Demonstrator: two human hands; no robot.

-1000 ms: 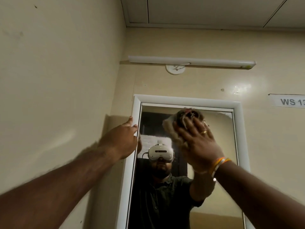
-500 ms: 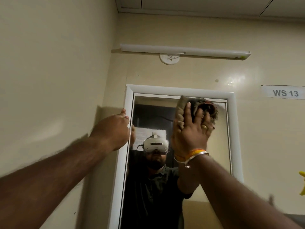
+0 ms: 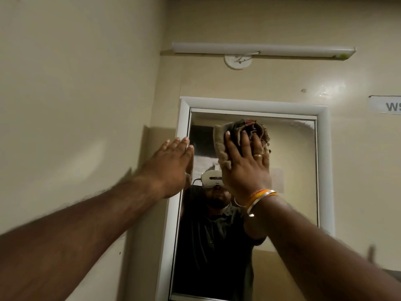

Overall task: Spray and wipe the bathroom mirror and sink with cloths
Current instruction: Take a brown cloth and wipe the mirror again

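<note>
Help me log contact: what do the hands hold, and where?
The right hand presses a cloth flat against the mirror, fingers spread over its lower part. The left hand holds nothing.

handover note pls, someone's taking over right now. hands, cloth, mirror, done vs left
Left hand: straight fingers flat on the mirror's white frame, holding nothing.
Right hand: straight fingers pressing the cloth flat on the mirror, upper left area.
Done: wiping under way near the top; top right corner looks hazy.
Left: rest of the glass. Sink, spray bottle out of view, state unknown.
</note>
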